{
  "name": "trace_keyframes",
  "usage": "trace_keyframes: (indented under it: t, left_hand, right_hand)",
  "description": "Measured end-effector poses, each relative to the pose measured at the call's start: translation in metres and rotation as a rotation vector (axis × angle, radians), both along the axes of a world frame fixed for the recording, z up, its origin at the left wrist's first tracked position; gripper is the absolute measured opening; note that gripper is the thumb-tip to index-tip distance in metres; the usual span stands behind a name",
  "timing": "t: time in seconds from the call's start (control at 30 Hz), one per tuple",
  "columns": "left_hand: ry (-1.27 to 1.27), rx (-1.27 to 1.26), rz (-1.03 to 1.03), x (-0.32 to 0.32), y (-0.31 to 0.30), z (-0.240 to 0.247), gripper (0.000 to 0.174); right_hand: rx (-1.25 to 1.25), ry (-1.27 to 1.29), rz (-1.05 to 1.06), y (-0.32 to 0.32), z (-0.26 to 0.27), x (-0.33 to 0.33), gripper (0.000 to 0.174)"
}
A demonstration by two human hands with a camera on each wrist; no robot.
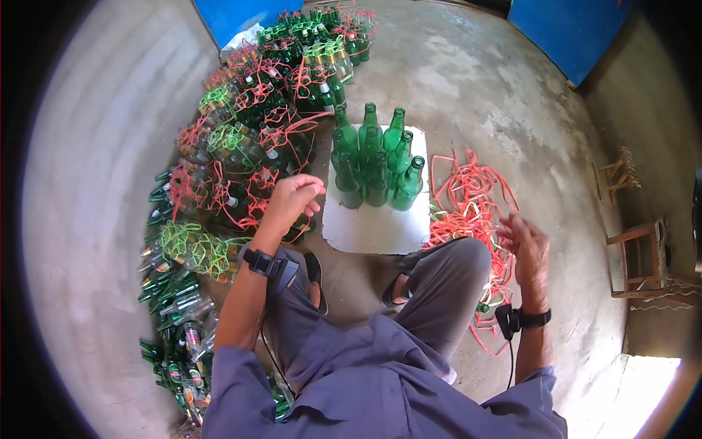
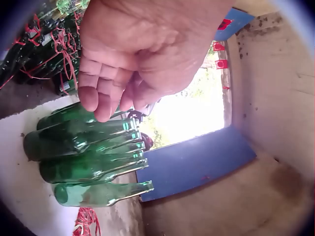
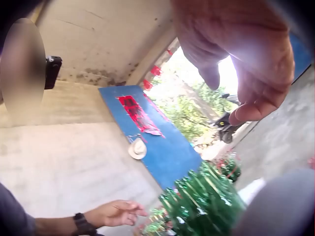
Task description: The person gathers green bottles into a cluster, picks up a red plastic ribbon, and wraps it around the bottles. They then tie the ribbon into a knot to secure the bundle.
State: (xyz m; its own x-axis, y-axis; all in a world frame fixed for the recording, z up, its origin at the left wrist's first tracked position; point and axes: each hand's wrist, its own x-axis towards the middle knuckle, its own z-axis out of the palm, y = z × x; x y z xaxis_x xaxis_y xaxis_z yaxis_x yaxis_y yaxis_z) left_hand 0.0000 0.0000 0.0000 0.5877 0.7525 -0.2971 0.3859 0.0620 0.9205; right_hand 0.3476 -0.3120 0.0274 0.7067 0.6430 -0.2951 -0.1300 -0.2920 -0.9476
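Note:
Several green glass bottles [image 1: 376,164] stand upright in a close group on a white board [image 1: 373,234] in front of the person's knees. Just left of the bottles, the left hand [image 1: 296,197] is raised with its fingers loosely bent and nothing in them. The left wrist view shows that hand's palm [image 2: 142,44] over the bottles [image 2: 74,140], apart from their necks. To the right, the right hand [image 1: 525,245] hovers over the pile of red straps [image 1: 472,208]. Its thumb and loosely bent fingers [image 3: 258,105] stand apart with nothing between them.
Strapped bundles of bottles [image 1: 256,139] line the left side, with loose bottles [image 1: 175,307] lying nearer the person. A wooden stool [image 1: 636,256] stands at the right by the wall. Blue door panels [image 1: 567,36] are at the far side.

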Motion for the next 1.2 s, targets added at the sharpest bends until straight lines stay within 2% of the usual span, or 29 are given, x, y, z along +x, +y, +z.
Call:
trace_keyframes:
  t: [0.07,0.1,0.17,0.2,0.27,0.3,0.37,0.4,0.43,0.53,0.6,0.63,0.73,0.9,0.93,0.97,1.03,1.07,1.13,1.2]
  left_hand:
    - [-0.120,0.045,0.058,0.002,0.006,0.009,0.032]
    - [-0.122,0.044,0.053,0.016,0.010,0.007,0.032]
    - [-0.313,0.049,0.199,0.023,0.019,0.010,0.029]
    - [-0.350,0.034,0.239,0.026,0.022,0.010,0.030]
    - [-0.394,0.011,0.297,0.025,0.032,-0.006,0.030]
    - [-0.447,-0.008,0.356,0.025,0.039,-0.015,0.031]
    - [-0.443,-0.054,0.376,0.024,0.041,-0.035,0.033]
    - [-0.430,-0.086,0.406,0.025,0.042,-0.048,0.034]
    - [-0.422,-0.118,0.437,0.027,0.044,-0.059,0.034]
    - [-0.395,-0.178,0.454,0.031,0.048,-0.086,0.046]
    - [-0.331,-0.220,0.429,0.035,0.048,-0.106,0.061]
    - [-0.328,-0.226,0.432,0.039,0.048,-0.116,0.061]
    - [-0.349,-0.377,0.413,0.049,0.055,-0.141,0.079]
    - [-0.367,-0.420,0.444,0.063,0.064,-0.170,0.073]
    - [-0.392,-0.405,0.407,0.066,0.065,-0.173,0.070]
    - [-0.413,-0.388,0.368,0.068,0.067,-0.175,0.067]
    - [-0.426,-0.410,0.376,0.074,0.070,-0.174,0.065]
    - [-0.445,-0.427,0.385,0.076,0.070,-0.173,0.062]
    - [-0.454,-0.434,0.396,0.077,0.072,-0.178,0.059]
    - [-0.468,-0.435,0.407,0.078,0.073,-0.181,0.057]
  right_hand:
    - [0.171,-0.002,0.053,0.029,0.037,-0.021,0.048]
    - [0.170,-0.004,0.049,0.045,0.038,-0.017,0.048]
    - [0.333,0.038,0.102,0.073,0.042,-0.024,0.047]
    - [0.336,0.036,0.102,0.086,0.034,-0.025,0.047]
    - [0.376,0.186,0.166,0.112,-0.003,-0.028,0.060]
    - [0.381,0.184,0.168,0.123,-0.020,-0.029,0.060]
    - [0.218,0.441,0.136,0.142,-0.057,-0.029,0.072]
    - [0.149,0.555,0.158,0.152,-0.082,-0.024,0.087]
    - [0.145,0.549,0.162,0.160,-0.097,-0.023,0.087]
    - [0.032,0.666,0.051,0.174,-0.133,-0.027,0.103]
    - [-0.003,0.730,-0.010,0.179,-0.150,-0.028,0.100]
    - [-0.023,0.794,-0.075,0.182,-0.157,-0.029,0.096]
    - [-0.055,0.852,-0.084,0.194,-0.172,-0.029,0.097]
    - [-0.048,0.896,-0.127,0.212,-0.186,-0.031,0.101]
    - [-0.046,0.903,-0.156,0.215,-0.188,-0.032,0.090]
    - [-0.054,0.907,-0.160,0.219,-0.189,-0.033,0.090]
    - [-0.041,0.838,-0.142,0.227,-0.186,-0.034,0.074]
    - [-0.046,0.841,-0.148,0.228,-0.188,-0.034,0.074]
    - [-0.055,0.869,-0.161,0.230,-0.192,-0.032,0.064]
    - [-0.057,0.865,-0.147,0.229,-0.193,-0.030,0.065]
